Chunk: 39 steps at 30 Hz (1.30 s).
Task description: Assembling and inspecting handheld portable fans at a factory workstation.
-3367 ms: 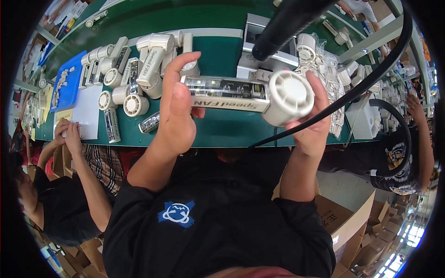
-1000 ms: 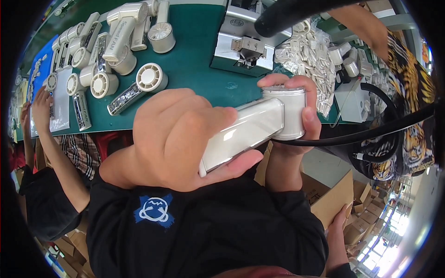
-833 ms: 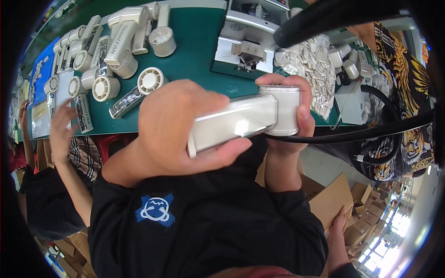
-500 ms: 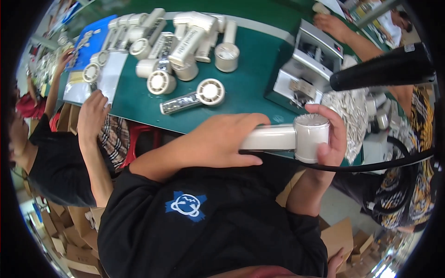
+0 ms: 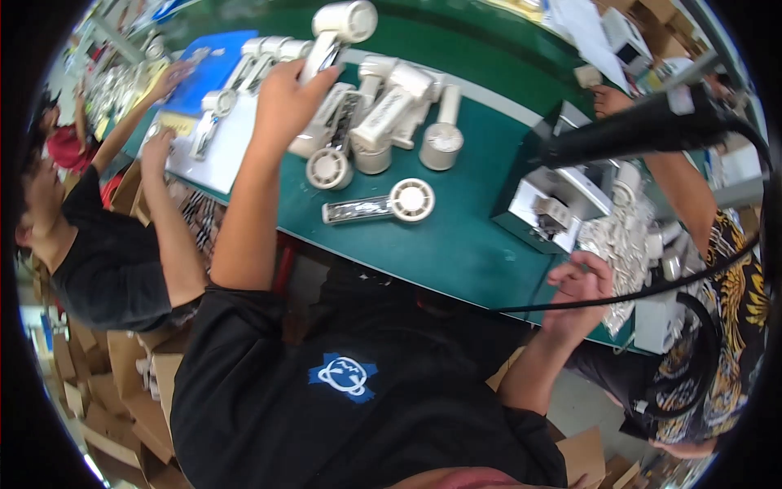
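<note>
Inside the left hand, clasped by its slim handle, is a white plastic handheld fan, its drum-shaped head beyond the fingers. Just right of that grip, similar white plastic fans crowd the flat green tabletop. Well apart to the right, the right hand, fingers loosely curled and parted, is near a silver, box-shaped metal machine.

A blue tray lies toward the counter's left end; cardboard boxes stand below the near edge.
</note>
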Tool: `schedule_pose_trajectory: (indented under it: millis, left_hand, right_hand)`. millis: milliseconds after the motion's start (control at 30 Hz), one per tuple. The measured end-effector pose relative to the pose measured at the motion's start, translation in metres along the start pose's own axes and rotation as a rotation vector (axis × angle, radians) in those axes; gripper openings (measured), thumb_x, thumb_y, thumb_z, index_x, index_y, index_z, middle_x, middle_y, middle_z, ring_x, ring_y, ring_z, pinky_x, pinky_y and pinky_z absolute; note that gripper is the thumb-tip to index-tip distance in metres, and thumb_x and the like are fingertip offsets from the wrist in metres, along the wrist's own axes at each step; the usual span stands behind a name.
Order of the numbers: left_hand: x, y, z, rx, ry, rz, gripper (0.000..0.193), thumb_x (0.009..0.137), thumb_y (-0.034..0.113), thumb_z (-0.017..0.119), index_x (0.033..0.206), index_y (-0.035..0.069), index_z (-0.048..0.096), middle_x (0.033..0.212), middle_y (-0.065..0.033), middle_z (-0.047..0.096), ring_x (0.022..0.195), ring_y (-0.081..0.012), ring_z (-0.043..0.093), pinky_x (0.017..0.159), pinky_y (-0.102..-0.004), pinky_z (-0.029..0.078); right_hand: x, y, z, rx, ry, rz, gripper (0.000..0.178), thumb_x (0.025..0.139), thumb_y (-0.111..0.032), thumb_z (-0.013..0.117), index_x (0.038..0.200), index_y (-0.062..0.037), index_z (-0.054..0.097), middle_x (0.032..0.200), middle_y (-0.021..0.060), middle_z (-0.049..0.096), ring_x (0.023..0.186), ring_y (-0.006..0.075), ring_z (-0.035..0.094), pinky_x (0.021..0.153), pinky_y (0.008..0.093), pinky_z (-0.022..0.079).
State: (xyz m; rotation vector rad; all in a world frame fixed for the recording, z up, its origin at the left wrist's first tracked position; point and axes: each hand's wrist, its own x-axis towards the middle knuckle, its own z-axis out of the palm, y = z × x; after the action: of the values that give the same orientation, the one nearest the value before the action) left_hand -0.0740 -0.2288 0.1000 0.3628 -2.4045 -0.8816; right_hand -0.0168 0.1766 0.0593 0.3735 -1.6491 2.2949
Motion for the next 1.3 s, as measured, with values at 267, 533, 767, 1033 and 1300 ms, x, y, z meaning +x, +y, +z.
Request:
schedule_pose_trajectory:
  millis: [267,533,767,1033,1300]
  left_hand:
    - [0.019,-0.059,0.031,0.601,-0.071,0.108,0.045,0.08,0.038,0.059,0.091,-0.005,0.059,0.086,-0.0271,0.059,0.083,-0.0414,0.057,0.073,-0.047,0.045]
    - [0.016,-0.043,0.027,0.551,-0.182,0.087,0.043,0.082,0.032,0.057,0.112,0.001,0.053,0.089,-0.0257,0.062,0.084,-0.0411,0.059,0.073,-0.0463,0.046]
    - [-0.021,-0.007,0.025,0.48,-0.026,0.236,0.04,0.081,0.024,0.061,0.114,0.001,0.056,0.108,-0.0199,0.056,0.1,-0.0357,0.052,0.086,-0.0421,0.041]
    - [-0.162,0.078,0.085,-0.423,-0.541,0.886,0.012,0.063,-0.001,0.064,0.074,0.003,0.061,0.056,-0.0077,0.052,0.049,-0.0209,0.052,0.044,-0.0326,0.04]
    - [-0.182,0.08,0.109,-0.493,-0.873,0.663,0.006,0.075,0.01,0.062,0.077,0.004,0.063,0.063,-0.0085,0.058,0.059,-0.0234,0.059,0.054,-0.0342,0.048]
  right_hand:
    - [-0.008,0.009,-0.007,-0.075,0.113,0.124,0.018,0.085,-0.008,0.055,0.097,0.0053,0.054,0.087,0.0172,0.06,0.064,0.0212,0.06,0.057,0.0293,0.049]
    - [-0.012,0.01,-0.03,-0.185,0.217,0.114,0.01,0.085,-0.001,0.052,0.092,0.0041,0.056,0.081,0.0152,0.061,0.061,0.0184,0.059,0.056,0.0273,0.049]
    - [0.04,-0.005,-0.072,-0.281,0.363,0.046,0.01,0.086,-0.007,0.054,0.088,0.0023,0.056,0.074,0.0097,0.06,0.058,0.0145,0.056,0.056,0.0253,0.046]
    - [0.246,0.032,-0.178,-0.896,0.296,-0.244,0.027,0.08,-0.015,0.058,0.102,-0.0005,0.057,0.082,0.0129,0.062,0.065,0.0189,0.06,0.058,0.0296,0.048]
    - [0.378,0.111,-0.248,-1.55,0.329,0.095,0.078,0.067,-0.026,0.069,0.134,-0.0088,0.034,0.126,0.0282,0.039,0.111,0.0422,0.047,0.095,0.042,0.04]
